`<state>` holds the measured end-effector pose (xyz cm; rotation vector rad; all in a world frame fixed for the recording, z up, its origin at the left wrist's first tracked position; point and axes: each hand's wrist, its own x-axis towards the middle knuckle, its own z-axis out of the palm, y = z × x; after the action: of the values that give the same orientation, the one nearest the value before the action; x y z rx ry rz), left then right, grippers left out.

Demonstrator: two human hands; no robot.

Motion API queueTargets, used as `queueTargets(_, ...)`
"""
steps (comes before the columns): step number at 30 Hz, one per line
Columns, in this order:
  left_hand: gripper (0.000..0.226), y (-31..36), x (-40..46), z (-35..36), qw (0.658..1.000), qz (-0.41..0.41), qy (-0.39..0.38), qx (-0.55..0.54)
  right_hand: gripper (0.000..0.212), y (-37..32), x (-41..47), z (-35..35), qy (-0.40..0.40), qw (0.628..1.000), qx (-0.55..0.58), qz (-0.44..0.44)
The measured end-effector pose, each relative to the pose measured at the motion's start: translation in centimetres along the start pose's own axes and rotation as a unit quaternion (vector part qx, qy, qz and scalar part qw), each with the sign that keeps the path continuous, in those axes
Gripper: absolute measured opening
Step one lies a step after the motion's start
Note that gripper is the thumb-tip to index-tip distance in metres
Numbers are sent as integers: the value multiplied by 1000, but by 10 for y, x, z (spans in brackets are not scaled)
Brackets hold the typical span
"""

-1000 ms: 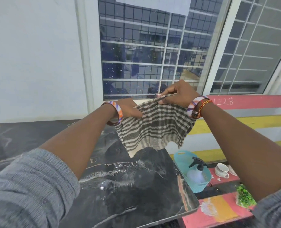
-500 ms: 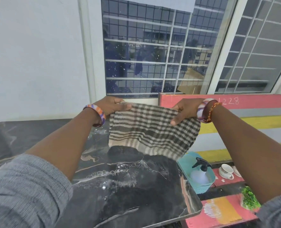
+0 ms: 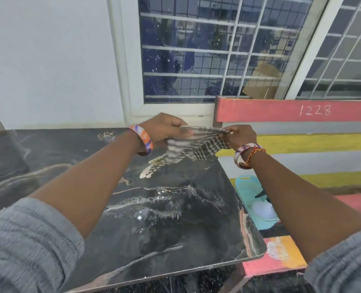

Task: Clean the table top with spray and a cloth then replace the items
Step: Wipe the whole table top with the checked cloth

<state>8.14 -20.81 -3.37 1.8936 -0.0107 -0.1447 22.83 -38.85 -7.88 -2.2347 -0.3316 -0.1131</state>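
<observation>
A thin woven cloth (image 3: 193, 148), checked in dark and pale stripes, is being held above the far edge of the table top (image 3: 160, 225), toward twelve o'clock in the head view. Its upper edge is being pinched at one end by the curled fingers and thumb of the left hand (image 3: 164, 129) and at the other by the curled fingers of the right hand (image 3: 242, 135), at one o'clock. The fabric is being pulled into a narrow, blurred band between them, with a frayed pale corner hanging down toward the slab.

The table top is a glossy black slab veined with white and rust, rounded at its near right corner; bubbly streaks of liquid (image 3: 154, 203) are lying across its middle.

At three o'clock a turquoise plastic basket (image 3: 246, 188) with a slotted handle is standing on the painted bench (image 3: 281, 252), just beside the table's right edge. A translucent spray bottle (image 3: 263, 210) with a dark trigger is lying inside it, partly hidden by the right forearm.

Compared with half a second ago, the cloth is no longer being spread flat and wide; it is being gathered into a narrower shape.
</observation>
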Motion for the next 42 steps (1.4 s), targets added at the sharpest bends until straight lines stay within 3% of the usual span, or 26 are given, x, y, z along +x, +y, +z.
queueTargets(3, 21, -16, 2, 50, 988, -60, -141, -9, 20, 46, 4, 14, -76, 994, -52, 62)
queueTargets(5, 15, -63, 13, 54, 977, -114, -176, 49, 33, 78, 0, 19, -104, 986, -40, 123)
queueTargets(7, 8, -104, 20, 45, 973, -181, -113, 92, 42, 95, -8, 25, -80, 982, -67, 158)
queueTargets(9, 6, -126, 20, 35, 974, -202, -20, 104, 41, 98, -26, 40, -64, 984, -101, 130)
queueTargets(11, 8, -120, 10, 32, 975, -168, 62, 130, 48, 100, -52, 61, -108, 982, -139, 63)
queueTargets(13, 10, -112, -6, 32, 965, -148, 139, 168, 70, 106, -79, 84, -186, 959, -204, 55)
queueTargets(15, 15, -127, -23, 25, 952, -150, 184, 193, 83, 109, -94, 103, -225, 929, -284, 71)
queueTargets(18, 19, -153, -52, 18, 930, -185, 216, 235, 88, 101, -85, 123, -201, 918, -338, 49)
queueTargets(21, 19, -170, -77, 12, 905, -200, 274, 255, 71, 82, -68, 152, -215, 916, -337, -43)
queueTargets(24, 23, -178, -93, 10, 883, -206, 335, 257, 54, 47, -82, 181, -266, 913, -251, -182)
queueTargets(28, 26, -187, -100, 11, 834, -215, 441, 253, 49, 17, -143, 197, -376, 840, -176, -350)
queueTargets(31, 26, -182, -90, 23, 831, -211, 449, 251, 47, 34, -176, 167, -429, 782, -180, -414)
queueTargets(32, 26, -178, -85, 29, 839, -207, 436, 252, 46, 46, -179, 151, -433, 784, -176, -409)
queueTargets(34, 27, -171, -74, 42, 855, -201, 405, 255, 48, 71, -171, 119, -401, 825, -184, -354)
queueTargets(36, 27, -161, -63, 61, 871, -193, 367, 263, 52, 102, -147, 89, -338, 870, -253, -253)
queueTargets(38, 28, -154, -54, 81, 886, -172, 331, 276, 51, 133, -123, 65, -285, 892, -325, -131)
queueTargets(40, 26, -148, -49, 102, 895, -151, 306, 286, 51, 153, -114, 48, -257, 920, -294, -37)
queueTargets(42, 24, -144, -49, 117, 903, -138, 297, 278, 50, 160, -120, 41, -231, 946, -228, -3)
